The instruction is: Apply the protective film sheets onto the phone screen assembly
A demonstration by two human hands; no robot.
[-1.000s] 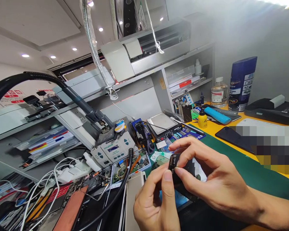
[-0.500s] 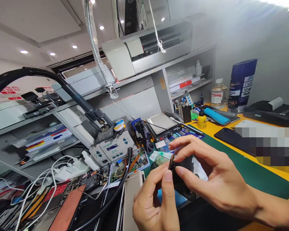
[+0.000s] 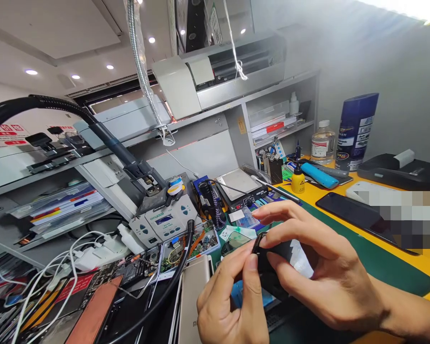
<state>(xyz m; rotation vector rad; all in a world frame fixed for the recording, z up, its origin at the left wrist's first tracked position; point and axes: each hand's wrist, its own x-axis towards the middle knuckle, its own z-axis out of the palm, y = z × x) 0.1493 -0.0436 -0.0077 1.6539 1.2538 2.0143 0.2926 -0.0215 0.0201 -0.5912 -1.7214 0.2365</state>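
A small thin black piece (image 3: 257, 242) is held up over the green work mat (image 3: 369, 253); its exact kind does not show. My left hand (image 3: 232, 298) pinches its lower end between thumb and forefinger, the other fingers curled in. Close by, my right hand (image 3: 329, 272) has its forefinger tip on the upper end and its thumb bent just below. A larger dark object behind the fingers is mostly hidden. Something blue (image 3: 237, 292) lies under my hands, and a crumpled whitish sheet (image 3: 301, 258) shows behind my right hand.
Left of my hands stand a soldering station (image 3: 165, 222) with a black hose, a tray of circuit boards (image 3: 204, 241) and tangled white cables (image 3: 73, 253). To the right are a black phone (image 3: 344, 210), a yellow bottle (image 3: 298, 180) and a blue spray can (image 3: 356, 134).
The view has shifted slightly. My right hand has turned a little around the black piece, and the dark object behind it shows less. My left hand keeps its pinch.
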